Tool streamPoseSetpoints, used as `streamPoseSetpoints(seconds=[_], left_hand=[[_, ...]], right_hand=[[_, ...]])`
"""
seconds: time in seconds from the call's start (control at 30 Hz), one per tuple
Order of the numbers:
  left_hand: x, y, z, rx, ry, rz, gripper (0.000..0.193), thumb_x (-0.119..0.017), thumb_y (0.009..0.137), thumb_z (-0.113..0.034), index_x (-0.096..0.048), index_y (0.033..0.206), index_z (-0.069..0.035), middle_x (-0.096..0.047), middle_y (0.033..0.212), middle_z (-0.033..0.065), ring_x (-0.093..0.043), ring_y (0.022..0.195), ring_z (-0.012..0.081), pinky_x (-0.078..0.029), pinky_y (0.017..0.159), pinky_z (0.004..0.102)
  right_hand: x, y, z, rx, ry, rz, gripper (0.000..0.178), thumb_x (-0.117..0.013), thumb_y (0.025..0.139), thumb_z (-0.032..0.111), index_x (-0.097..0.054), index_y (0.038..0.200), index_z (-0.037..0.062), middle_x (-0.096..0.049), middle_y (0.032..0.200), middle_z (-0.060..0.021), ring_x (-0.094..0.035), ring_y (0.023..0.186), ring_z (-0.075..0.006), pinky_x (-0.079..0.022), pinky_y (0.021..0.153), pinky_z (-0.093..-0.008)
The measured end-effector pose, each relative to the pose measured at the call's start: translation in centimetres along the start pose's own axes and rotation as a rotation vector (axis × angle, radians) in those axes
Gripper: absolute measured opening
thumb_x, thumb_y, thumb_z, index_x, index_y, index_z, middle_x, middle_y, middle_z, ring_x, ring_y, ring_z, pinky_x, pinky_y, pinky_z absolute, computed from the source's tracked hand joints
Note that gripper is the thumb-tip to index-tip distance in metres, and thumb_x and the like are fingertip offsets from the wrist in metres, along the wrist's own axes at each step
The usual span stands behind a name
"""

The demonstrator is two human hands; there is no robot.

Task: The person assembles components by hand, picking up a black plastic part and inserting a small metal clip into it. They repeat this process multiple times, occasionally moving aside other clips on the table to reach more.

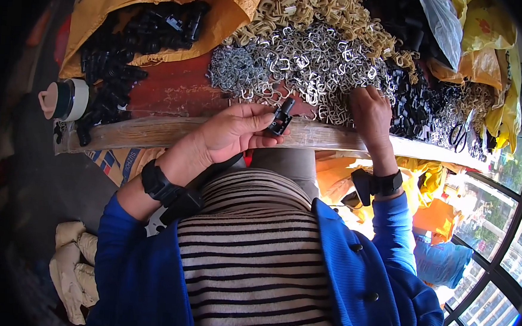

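Note:
My left hand [239, 132] is closed on a small black plastic fitting [280, 119], which has a squarish block at one end and a round stub pointing up. It is held between thumb and fingers just over the table's front edge. My right hand [371, 116] reaches down into a heap of shiny silver metal clips [315, 59], its fingers curled at the heap's near right side. Whatever those fingertips pinch is hidden. Beside the silver heap lies a smaller pile of fine grey metal pieces [234, 70].
Brass-coloured clips [318, 14] are heaped behind the silver ones. Small black parts [417, 107] lie to the right, near scissors [458, 136]. An orange sack [234, 9] spills black fittings [107, 88] at left, beside a lidded cup [73, 99]. A wooden strip [167, 127] edges the red table.

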State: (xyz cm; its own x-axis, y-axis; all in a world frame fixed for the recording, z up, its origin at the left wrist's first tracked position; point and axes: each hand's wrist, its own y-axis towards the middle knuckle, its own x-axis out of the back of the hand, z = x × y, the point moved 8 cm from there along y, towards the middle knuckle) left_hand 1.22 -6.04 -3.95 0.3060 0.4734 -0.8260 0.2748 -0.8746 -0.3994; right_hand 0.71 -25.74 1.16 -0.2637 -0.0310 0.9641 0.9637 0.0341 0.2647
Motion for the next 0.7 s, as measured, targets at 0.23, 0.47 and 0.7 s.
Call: streamPoseSetpoints(seconds=[0.23,0.47,0.7], left_hand=[[0.6,0.2,-0.5,-0.044,0.014,-0.044,0.025,-0.042,0.084,-0.014,-0.045,0.103,0.002,-0.053,0.093,0.0142,-0.056,0.081,0.0188,-0.047,0.069,0.0234],[0.7,0.4,-0.8,-0.089,0.024,-0.064,0.025,-0.043,0.083,-0.015,-0.045,0.103,0.001,-0.054,0.093,0.0126,-0.056,0.080,0.0176,-0.047,0.068,0.0228],[1.0,-0.2,-1.1,-0.125,0.017,-0.083,0.025,-0.044,0.083,-0.016,-0.046,0.103,0.000,-0.053,0.093,0.0112,-0.055,0.079,0.0163,-0.047,0.067,0.0221]], right_hand=[[-0.2,0.9,-1.2,-0.228,0.380,0.049,0.009,-0.055,0.071,0.014,-0.052,0.077,0.0066,-0.050,0.071,-0.0073,-0.051,0.063,-0.0264,-0.041,0.057,-0.0337],[-0.2,1.6,0.0,-0.080,0.388,0.016,0.009,-0.056,0.072,0.011,-0.054,0.075,0.0031,-0.051,0.065,-0.0071,-0.052,0.055,-0.0213,-0.040,0.049,-0.0283],[-1.7,1.0,-2.1,-0.559,1.208,0.141,0.011,-0.053,0.078,0.011,-0.054,0.072,0.0013,-0.051,0.063,-0.0011,-0.047,0.052,-0.0085,-0.038,0.046,-0.0194]])
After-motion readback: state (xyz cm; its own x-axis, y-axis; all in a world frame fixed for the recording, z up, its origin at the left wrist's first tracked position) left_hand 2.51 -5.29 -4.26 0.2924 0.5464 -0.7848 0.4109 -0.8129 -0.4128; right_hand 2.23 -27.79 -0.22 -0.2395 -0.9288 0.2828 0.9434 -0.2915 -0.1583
